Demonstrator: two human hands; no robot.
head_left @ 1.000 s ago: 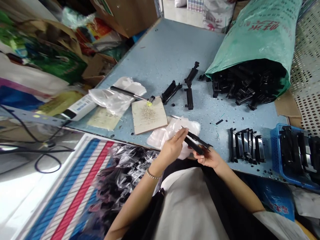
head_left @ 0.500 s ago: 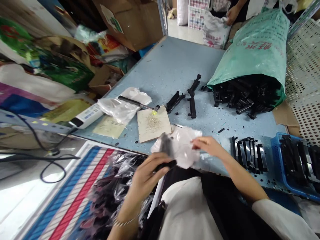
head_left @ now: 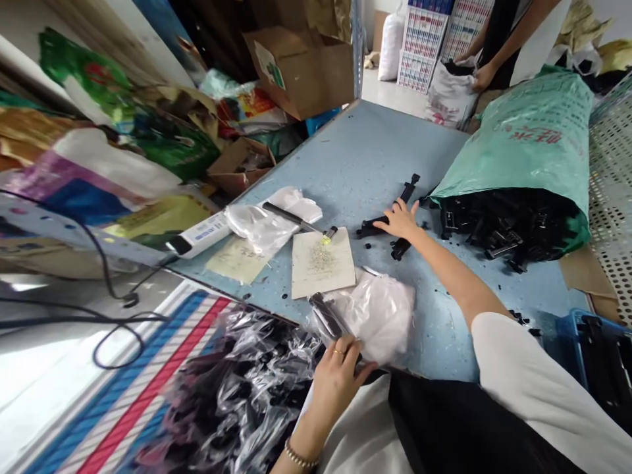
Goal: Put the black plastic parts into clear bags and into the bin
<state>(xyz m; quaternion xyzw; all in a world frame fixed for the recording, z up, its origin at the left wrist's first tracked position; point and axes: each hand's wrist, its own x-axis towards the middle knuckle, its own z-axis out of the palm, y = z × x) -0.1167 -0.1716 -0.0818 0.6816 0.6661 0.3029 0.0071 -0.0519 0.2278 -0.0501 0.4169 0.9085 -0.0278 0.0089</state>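
Stretching away from the plastic bag, the right arm is now reaching far across the table, while the left hand is dropping back to the table's near edge.

At the far left, a clear plastic bag (head_left: 241, 388) of dark pieces is sitting below the edge of the blue workbench (head_left: 360, 145). On the bench, a metal-tipped tool (head_left: 291, 217) is resting on a white plastic sheet (head_left: 271, 220), beside a square of cardboard (head_left: 323, 263) scattered with fine shavings.

The left hand (head_left: 338, 382) is curling its fingers (head_left: 345, 352) around the lower end of a black plastic part (head_left: 323, 315), gripping it closed at the bench edge. That part is leaning against a white plastic bag (head_left: 375, 322), and the fingers partly hide its end.

Further right, the right hand (head_left: 399, 220) is spreading wide, its fingers (head_left: 412, 207) apart and its palm pressing down on a pair of black plastic pieces (head_left: 380, 225) lying on the bench. It is pinching nothing.

Just beyond, black parts (head_left: 508, 227) are spilling from the mouth of a green woven sack (head_left: 518, 138). A co-worker's hand (head_left: 484, 76) is resting at a white sack (head_left: 449, 95) in the background, and a blue basket (head_left: 597, 368) of black parts is sitting at the far right.
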